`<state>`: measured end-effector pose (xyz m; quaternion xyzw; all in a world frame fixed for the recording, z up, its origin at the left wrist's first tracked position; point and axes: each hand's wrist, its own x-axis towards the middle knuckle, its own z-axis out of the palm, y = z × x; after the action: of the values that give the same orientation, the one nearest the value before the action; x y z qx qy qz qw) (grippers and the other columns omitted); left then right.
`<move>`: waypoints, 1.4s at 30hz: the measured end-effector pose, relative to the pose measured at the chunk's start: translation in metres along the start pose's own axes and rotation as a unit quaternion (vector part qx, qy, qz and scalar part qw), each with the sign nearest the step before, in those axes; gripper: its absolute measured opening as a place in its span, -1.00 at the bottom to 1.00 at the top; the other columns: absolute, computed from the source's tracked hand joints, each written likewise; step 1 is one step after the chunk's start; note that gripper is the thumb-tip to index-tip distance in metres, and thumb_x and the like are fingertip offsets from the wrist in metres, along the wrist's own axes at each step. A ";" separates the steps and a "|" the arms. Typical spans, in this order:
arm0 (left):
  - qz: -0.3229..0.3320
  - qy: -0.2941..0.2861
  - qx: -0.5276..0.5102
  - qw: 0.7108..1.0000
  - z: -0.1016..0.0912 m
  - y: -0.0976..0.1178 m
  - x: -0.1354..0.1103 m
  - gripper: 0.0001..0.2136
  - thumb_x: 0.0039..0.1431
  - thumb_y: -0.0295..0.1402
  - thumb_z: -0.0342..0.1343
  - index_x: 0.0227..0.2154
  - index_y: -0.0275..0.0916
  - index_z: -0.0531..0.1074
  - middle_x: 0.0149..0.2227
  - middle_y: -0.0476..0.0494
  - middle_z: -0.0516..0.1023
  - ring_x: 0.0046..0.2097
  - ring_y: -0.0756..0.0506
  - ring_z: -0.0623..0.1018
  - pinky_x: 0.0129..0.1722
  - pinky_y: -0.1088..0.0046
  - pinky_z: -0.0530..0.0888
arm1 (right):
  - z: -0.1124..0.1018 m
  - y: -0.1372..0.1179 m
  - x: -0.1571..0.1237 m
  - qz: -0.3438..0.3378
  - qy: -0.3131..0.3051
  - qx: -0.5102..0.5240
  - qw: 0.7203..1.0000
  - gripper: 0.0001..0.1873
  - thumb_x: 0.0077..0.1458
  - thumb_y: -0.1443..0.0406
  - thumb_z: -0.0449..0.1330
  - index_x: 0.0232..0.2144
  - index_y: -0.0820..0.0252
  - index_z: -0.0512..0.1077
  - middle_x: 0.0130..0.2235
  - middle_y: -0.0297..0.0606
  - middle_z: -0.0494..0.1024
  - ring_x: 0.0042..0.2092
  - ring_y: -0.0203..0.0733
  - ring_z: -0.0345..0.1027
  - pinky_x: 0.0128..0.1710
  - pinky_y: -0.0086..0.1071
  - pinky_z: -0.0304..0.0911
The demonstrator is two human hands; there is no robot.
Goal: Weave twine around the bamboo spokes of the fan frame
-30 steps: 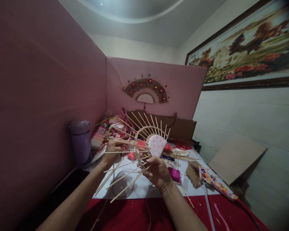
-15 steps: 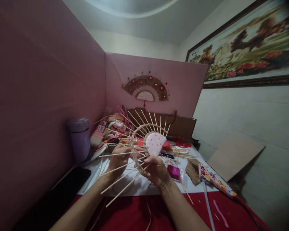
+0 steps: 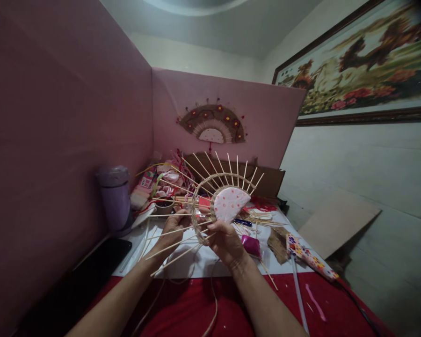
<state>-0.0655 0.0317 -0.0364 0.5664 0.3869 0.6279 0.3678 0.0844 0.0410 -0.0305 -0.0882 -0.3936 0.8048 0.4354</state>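
Note:
My right hand [image 3: 228,241] grips a half-round stick fan frame [image 3: 229,206] by its lower edge, thumb on the front. White cloth with pink dots covers the frame's core, and thin wooden sticks radiate from it. A band of brown twine [image 3: 215,179] arcs across the sticks. Behind the left-hand sticks, my left hand [image 3: 173,230] is closed near the twine band; what its fingers pinch is hidden. Loose twine [image 3: 215,299] hangs below the hands over the red cloth.
A finished fan [image 3: 214,124] hangs on the pink board. On the left stand a purple cup [image 3: 115,201] and a black phone [image 3: 103,255]. Rightward lie a magenta packet [image 3: 250,245], brown scraps [image 3: 278,244] and a flower-patterned glue gun [image 3: 310,260] with a cord. Ribbons [image 3: 171,180] pile at the back.
The fan frame has turned clockwise and shifted slightly right in my right hand. My left hand stays beside its left-hand sticks. The whole view has shifted a little.

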 end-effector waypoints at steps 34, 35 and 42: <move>-0.067 -0.047 -0.178 0.981 -0.018 0.023 -0.010 -0.88 -0.11 -0.37 0.24 -0.49 -0.31 0.47 -0.45 -0.07 0.49 -0.43 0.03 0.40 -0.42 0.53 0.26 | 0.000 0.003 -0.005 0.025 0.013 -0.087 0.996 -0.74 -0.12 0.33 0.16 -0.31 0.31 0.48 -0.43 -0.23 0.51 -0.47 -0.29 0.33 -0.50 -0.44 0.21; -0.068 -0.056 -0.187 0.978 -0.018 0.025 -0.011 -0.89 -0.09 -0.37 0.23 -0.49 -0.31 0.46 -0.45 -0.07 0.49 -0.41 0.03 0.41 -0.40 0.52 0.27 | 0.000 0.003 -0.005 0.029 0.015 -0.088 0.996 -0.75 -0.13 0.33 0.16 -0.34 0.32 0.48 -0.44 -0.23 0.51 -0.47 -0.29 0.34 -0.50 -0.44 0.21; -0.094 -0.079 -0.242 0.963 -0.019 0.022 -0.011 -0.91 -0.04 -0.39 0.19 -0.45 -0.29 0.43 -0.53 0.02 0.40 -0.54 0.13 0.26 -0.55 0.59 0.12 | -0.004 0.005 -0.003 0.027 0.016 -0.087 0.996 -0.72 -0.14 0.36 0.14 -0.30 0.34 0.48 -0.43 -0.22 0.53 -0.46 -0.28 0.36 -0.50 -0.45 0.20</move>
<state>-0.0840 0.0106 -0.0226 0.4695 0.2444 0.6189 0.5803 0.0850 0.0399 -0.0372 -0.1498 -0.4528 0.7772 0.4104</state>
